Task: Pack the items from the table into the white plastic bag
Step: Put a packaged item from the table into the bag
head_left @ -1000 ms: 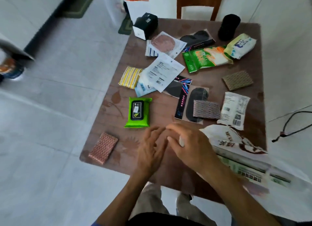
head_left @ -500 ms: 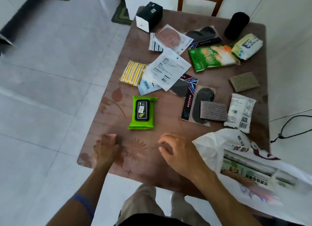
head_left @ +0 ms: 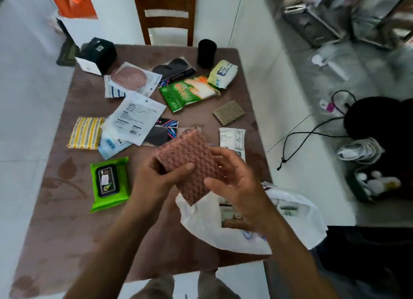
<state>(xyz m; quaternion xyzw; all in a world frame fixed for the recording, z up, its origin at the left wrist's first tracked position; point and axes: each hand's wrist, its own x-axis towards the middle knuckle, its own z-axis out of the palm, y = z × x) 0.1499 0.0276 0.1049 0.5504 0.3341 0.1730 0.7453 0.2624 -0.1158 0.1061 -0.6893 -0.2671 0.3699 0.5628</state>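
A reddish-brown scouring pad with a bumpy woven face is held tilted in the air above the near right part of the table, its lower corner hanging just over the mouth of the white plastic bag. The left hand grips the pad's left edge, thumb lying across its face and fingers tucked behind. The right hand is spread open at the pad's right edge, fingertips touching it, palm over the bag opening. The bag lies slumped at the near right edge of the table, and printed packaging shows inside it. Left of the hands lies a green wet-wipe pack with a black flap. Farther off on the left sits a yellow striped sponge, beside a white pouch with a printed label that overlaps other flat packets. To the far right of the pad lies a white sachet, and beyond it a tan woven pad. Farther still are a green snack packet and a pale wrapped pack touching its right end. At the far edge stand a black cylinder and a black box, with a wooden chair behind the table.
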